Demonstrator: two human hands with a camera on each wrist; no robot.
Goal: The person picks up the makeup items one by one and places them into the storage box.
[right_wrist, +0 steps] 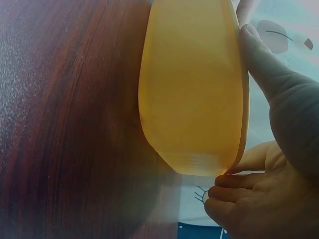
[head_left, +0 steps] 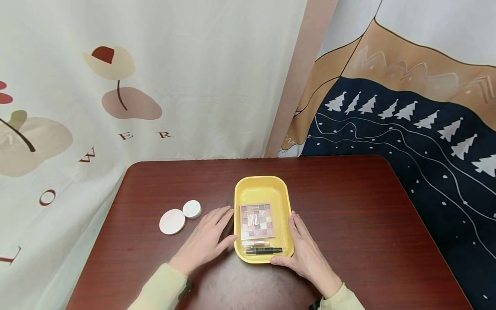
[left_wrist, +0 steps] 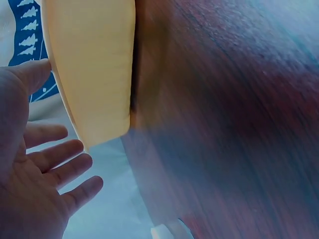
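Observation:
A yellow tray point(head_left: 263, 193) lies between both hands. Inside it are an eyeshadow palette point(head_left: 256, 221) with a grid of coloured squares, a small pale tube point(head_left: 255, 243) and a slim black cosmetic pen point(head_left: 264, 250). My right hand point(head_left: 308, 254) grips the tray's near right corner, thumb on the front rim and fingers along the side. On the other side my left hand point(head_left: 207, 239) has its fingers extended, with the thumb right at the tray's rim. The left wrist view shows those fingers point(left_wrist: 65, 154) spread and loose beside the tray wall point(left_wrist: 94, 74).
Left of the left hand, a flat white round case point(head_left: 172, 221) and a smaller white round jar point(head_left: 192, 209) sit side by side on the dark red-brown table point(head_left: 348, 206). Behind the table hang a pale printed curtain point(head_left: 213, 86) and a navy cloth with white trees point(head_left: 368, 129).

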